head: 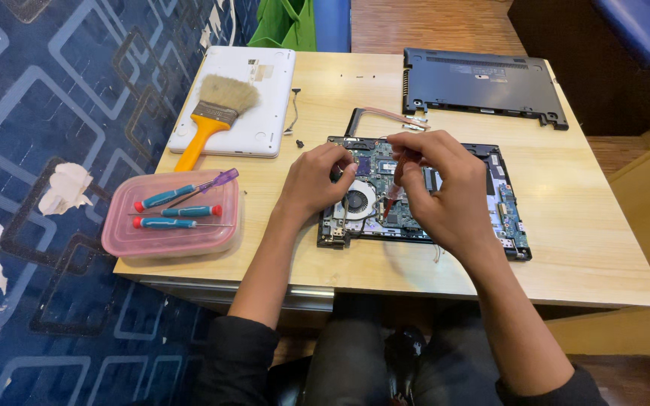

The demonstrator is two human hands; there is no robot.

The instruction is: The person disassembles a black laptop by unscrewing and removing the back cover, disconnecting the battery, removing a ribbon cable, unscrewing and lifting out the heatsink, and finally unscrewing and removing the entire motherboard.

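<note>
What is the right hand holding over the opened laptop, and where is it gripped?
The right hand pinches a slim red-handled screwdriver near its upper end, over the exposed laptop circuit board.

At the far left of my table lies a white closed laptop [242, 98] with a small pale rectangular label [262, 72] near its back edge. The dark bottom cover [483, 86] at the far right carries a small whitish sticker [481, 76].
</note>
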